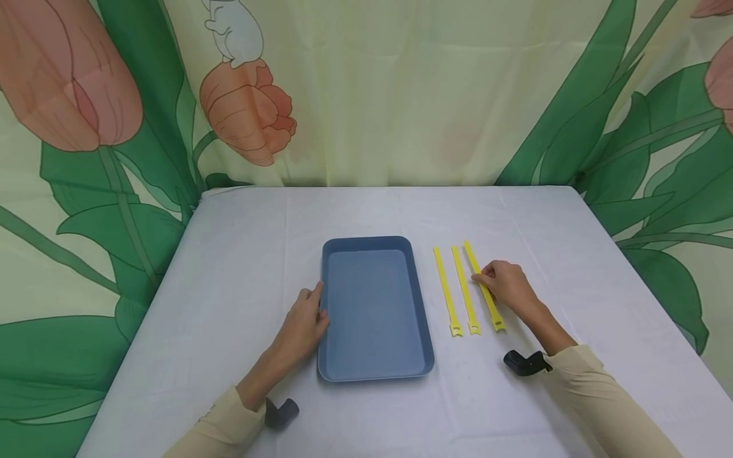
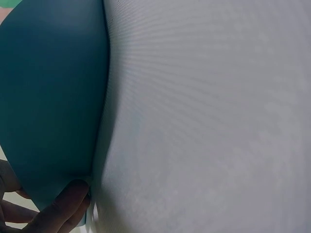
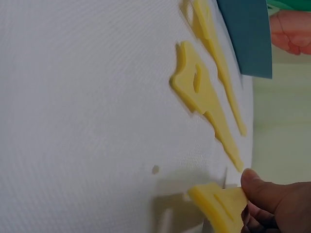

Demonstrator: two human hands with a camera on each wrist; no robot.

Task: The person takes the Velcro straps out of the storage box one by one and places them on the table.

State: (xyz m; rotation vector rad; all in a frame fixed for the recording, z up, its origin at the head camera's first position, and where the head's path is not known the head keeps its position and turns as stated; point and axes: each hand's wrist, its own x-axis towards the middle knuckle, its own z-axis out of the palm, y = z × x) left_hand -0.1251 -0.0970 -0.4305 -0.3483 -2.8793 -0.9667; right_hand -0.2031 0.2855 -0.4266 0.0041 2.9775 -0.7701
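My left hand (image 1: 300,324) holds the left rim of a shallow blue tray (image 1: 425,337). Its index finger lies at the rim and its thumb reaches over the edge; in the left wrist view, fingertips (image 2: 70,199) meet the tray's outer wall (image 2: 53,97). To the tray's right, my right hand (image 1: 506,283) pinches the rightmost yellow cable tie (image 1: 493,312) near its middle. The slotted head of this tie (image 3: 221,206) casts a shadow on the cloth in the right wrist view. Two similar yellow cable ties (image 1: 444,286) (image 1: 466,292) lie side by side between tray and hand.
A white cloth (image 1: 246,254) covers the table. Behind it and at both sides hangs a curtain (image 1: 389,95) printed with tulips. Black curved mounts (image 1: 282,413) (image 1: 523,362) stick out from both wrists, low over the cloth.
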